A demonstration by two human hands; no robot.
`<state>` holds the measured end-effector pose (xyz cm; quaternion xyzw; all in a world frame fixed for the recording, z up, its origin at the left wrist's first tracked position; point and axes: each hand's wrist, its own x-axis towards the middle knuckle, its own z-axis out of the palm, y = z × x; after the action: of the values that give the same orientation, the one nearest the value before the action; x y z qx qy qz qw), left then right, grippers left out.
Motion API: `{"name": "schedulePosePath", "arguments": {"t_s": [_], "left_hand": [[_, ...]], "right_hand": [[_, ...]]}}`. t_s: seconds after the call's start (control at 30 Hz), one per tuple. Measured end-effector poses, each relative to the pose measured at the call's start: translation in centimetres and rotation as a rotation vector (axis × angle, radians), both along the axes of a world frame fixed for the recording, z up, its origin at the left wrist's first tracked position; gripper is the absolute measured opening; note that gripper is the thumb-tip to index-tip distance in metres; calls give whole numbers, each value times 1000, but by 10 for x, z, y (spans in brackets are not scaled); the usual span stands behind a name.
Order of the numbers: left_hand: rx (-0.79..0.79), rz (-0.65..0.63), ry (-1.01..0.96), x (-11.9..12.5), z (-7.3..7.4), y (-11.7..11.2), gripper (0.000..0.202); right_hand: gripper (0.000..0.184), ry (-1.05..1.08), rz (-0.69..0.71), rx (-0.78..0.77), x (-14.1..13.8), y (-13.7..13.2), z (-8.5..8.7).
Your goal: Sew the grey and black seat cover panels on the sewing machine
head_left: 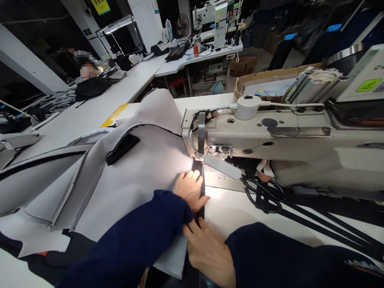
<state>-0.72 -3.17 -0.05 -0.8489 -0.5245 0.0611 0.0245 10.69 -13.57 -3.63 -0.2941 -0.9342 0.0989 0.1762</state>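
My left hand (189,188) lies on a large grey fabric panel (141,176), fingers curled and pressed down on its right edge beside a black strip (200,191) that runs under the needle of the cream sewing machine (270,140). My right hand (208,252) sits just behind it, nearer me, fingers pinched on the strip and the panel's edge. A black patch (123,148) is sewn onto the grey panel. Both arms wear dark blue sleeves.
Black scissors (264,194) lie on the white table (234,212) right of the needle, beside black straps (324,224). A cardboard box (261,78) stands behind the machine. More grey pieces (33,176) lie left. Another person (87,66) works at a far table.
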Motion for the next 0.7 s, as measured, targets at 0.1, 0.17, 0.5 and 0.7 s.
{"name": "schedulePosePath", "arguments": {"t_s": [0.1, 0.17, 0.5, 0.7], "left_hand": [[-174, 239, 60, 6, 3, -24, 67], [-300, 344, 104, 8, 3, -33, 78], [-355, 454, 163, 32, -10, -35, 89], [-383, 459, 118, 29, -13, -32, 91]], "right_hand": [[22, -40, -50, 65, 3, -11, 3], [25, -59, -81, 100, 5, -18, 2], [31, -380, 122, 122, 20, -19, 13], [30, -436, 176, 47, 18, -2, 4]]}}
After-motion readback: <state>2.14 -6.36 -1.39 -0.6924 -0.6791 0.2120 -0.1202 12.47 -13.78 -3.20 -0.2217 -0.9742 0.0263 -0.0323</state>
